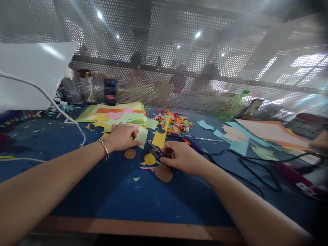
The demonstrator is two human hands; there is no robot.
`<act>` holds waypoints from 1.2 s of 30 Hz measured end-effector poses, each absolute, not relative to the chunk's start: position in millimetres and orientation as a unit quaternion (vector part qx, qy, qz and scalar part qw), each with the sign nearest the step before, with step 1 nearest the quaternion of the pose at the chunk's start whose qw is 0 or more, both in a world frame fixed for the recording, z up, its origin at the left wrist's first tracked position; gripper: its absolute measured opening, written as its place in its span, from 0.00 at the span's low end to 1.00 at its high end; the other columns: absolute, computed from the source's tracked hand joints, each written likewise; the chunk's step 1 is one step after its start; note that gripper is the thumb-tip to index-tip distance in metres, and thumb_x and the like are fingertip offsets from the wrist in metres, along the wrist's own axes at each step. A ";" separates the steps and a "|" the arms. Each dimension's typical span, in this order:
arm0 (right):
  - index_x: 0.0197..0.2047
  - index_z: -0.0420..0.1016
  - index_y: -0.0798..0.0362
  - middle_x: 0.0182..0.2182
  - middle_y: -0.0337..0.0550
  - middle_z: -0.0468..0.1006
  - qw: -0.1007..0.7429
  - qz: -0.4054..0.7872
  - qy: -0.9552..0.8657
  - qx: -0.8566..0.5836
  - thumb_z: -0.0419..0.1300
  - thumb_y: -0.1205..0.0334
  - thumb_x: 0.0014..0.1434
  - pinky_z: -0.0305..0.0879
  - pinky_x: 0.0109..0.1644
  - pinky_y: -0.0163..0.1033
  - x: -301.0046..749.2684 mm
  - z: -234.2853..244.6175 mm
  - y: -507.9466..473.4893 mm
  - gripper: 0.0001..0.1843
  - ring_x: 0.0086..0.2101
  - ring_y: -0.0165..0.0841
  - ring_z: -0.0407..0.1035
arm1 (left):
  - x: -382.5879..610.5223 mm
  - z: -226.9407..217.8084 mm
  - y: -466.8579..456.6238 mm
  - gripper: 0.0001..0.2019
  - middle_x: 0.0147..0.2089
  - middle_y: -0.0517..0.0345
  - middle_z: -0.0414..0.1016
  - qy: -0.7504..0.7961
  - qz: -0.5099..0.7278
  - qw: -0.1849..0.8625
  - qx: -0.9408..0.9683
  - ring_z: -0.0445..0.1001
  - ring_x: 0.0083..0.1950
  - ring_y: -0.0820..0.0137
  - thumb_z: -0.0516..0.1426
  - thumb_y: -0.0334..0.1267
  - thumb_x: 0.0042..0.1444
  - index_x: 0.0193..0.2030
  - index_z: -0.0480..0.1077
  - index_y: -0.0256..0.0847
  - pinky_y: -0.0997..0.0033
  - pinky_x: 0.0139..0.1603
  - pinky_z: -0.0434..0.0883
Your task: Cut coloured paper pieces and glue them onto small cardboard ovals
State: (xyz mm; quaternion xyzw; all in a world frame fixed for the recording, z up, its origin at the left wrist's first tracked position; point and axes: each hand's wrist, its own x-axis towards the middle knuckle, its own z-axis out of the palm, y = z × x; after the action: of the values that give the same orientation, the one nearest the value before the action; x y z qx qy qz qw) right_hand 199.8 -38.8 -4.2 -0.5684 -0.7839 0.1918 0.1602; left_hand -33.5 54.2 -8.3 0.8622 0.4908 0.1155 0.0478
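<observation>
My left hand [123, 136], with a silver bracelet at the wrist, reaches over the paper scraps. Its thumb and forefinger are apart at the left edge of a light green paper piece [142, 137]. My right hand [179, 155] is closed around scissors [153, 149], their blades pointing up and left towards that piece. Just under the blades lies a yellow paper round [149, 159]. A brown cardboard disc [164, 173] rests below my right hand, and a smaller brown disc [130, 153] below my left. A yellow paper strip [160, 137] lies beyond the scissors.
Behind the hands are stacked coloured sheets [88, 114] and a heap of small folded paper bits [176, 122]. A blue glue gun [194, 144] and black cables [238, 174] lie at right. A phone [110, 91] stands before the perforated screen [164, 41]. Another person's hand [320, 143] shows far right.
</observation>
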 end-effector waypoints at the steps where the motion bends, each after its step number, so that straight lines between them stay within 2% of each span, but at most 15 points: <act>1: 0.29 0.68 0.52 0.25 0.37 0.71 0.171 0.194 -0.785 -0.563 0.61 0.64 0.54 0.56 0.31 0.35 200.6 -4.8 -38.1 0.06 0.25 0.29 0.63 | -33.2 -8.2 54.7 0.19 0.45 0.51 0.79 0.487 0.113 0.067 0.863 0.70 0.49 0.52 0.59 0.58 0.52 0.36 0.72 0.42 0.58 0.45 0.60; 4: 0.28 0.65 0.52 0.25 0.36 0.70 0.198 0.192 -0.783 -0.557 0.59 0.65 0.55 0.56 0.31 0.35 203.1 -5.6 -35.6 0.06 0.26 0.29 0.62 | -31.2 -8.0 54.0 0.16 0.40 0.54 0.79 0.478 0.127 0.090 0.864 0.72 0.44 0.58 0.60 0.53 0.51 0.37 0.72 0.42 0.63 0.42 0.60; 9: 0.27 0.63 0.51 0.24 0.36 0.69 0.249 0.183 -0.764 -0.567 0.58 0.64 0.55 0.55 0.31 0.36 206.0 -6.0 -31.3 0.07 0.26 0.30 0.61 | -29.8 -10.1 52.7 0.23 0.45 0.49 0.77 0.475 0.148 0.077 0.864 0.73 0.46 0.58 0.60 0.57 0.51 0.43 0.72 0.40 0.61 0.44 0.63; 14: 0.29 0.62 0.50 0.23 0.36 0.68 0.287 0.194 -0.744 -0.571 0.56 0.64 0.54 0.55 0.29 0.36 208.4 -13.3 -26.1 0.05 0.25 0.30 0.61 | -33.6 -10.2 58.0 0.24 0.46 0.50 0.76 0.467 0.152 0.172 0.854 0.73 0.47 0.60 0.63 0.49 0.47 0.49 0.72 0.39 0.64 0.44 0.66; 18: 0.28 0.60 0.50 0.22 0.35 0.67 0.307 0.203 -0.736 -0.569 0.55 0.65 0.53 0.54 0.28 0.36 208.8 -16.7 -24.0 0.06 0.24 0.29 0.60 | -36.0 -8.1 60.3 0.26 0.43 0.53 0.75 0.431 0.169 0.281 0.841 0.73 0.44 0.63 0.63 0.39 0.43 0.51 0.70 0.38 0.67 0.43 0.68; 21: 0.27 0.60 0.50 0.23 0.34 0.65 0.321 0.200 -0.734 -0.564 0.56 0.65 0.52 0.53 0.29 0.36 207.8 -16.8 -23.8 0.06 0.24 0.28 0.58 | -34.9 -8.0 59.4 0.26 0.39 0.55 0.74 0.415 0.187 0.346 0.820 0.72 0.41 0.66 0.63 0.36 0.41 0.50 0.68 0.38 0.68 0.40 0.68; 26: 0.26 0.59 0.50 0.22 0.32 0.62 0.339 0.204 -0.734 -0.553 0.56 0.65 0.52 0.52 0.28 0.35 205.7 -18.2 -24.3 0.08 0.23 0.27 0.56 | -32.2 -6.7 55.3 0.28 0.37 0.56 0.72 0.424 0.211 0.359 0.804 0.72 0.37 0.66 0.63 0.32 0.39 0.51 0.66 0.36 0.67 0.36 0.68; 31: 0.33 0.63 0.51 0.27 0.35 0.69 0.368 0.229 -0.719 -0.543 0.58 0.62 0.54 0.60 0.32 0.36 205.3 -23.1 -22.8 0.05 0.27 0.29 0.63 | -31.3 -7.1 56.3 0.25 0.39 0.56 0.72 0.424 0.232 0.384 0.787 0.71 0.34 0.69 0.63 0.29 0.36 0.46 0.67 0.37 0.67 0.35 0.70; 36: 0.40 0.67 0.52 0.29 0.39 0.72 0.398 0.251 -0.691 -0.548 0.57 0.61 0.54 0.65 0.35 0.39 207.2 -25.2 -18.9 0.10 0.31 0.33 0.68 | -28.4 -14.1 60.6 0.22 0.37 0.56 0.73 0.410 0.304 0.424 0.748 0.70 0.31 0.72 0.62 0.23 0.35 0.42 0.67 0.37 0.69 0.33 0.70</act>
State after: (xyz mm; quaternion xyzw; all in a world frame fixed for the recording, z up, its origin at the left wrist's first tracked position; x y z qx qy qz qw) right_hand 207.2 -18.9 -25.2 -0.5482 -0.6914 0.2509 0.3980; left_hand -28.4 60.6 -14.1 0.7480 0.4104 0.3038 0.4241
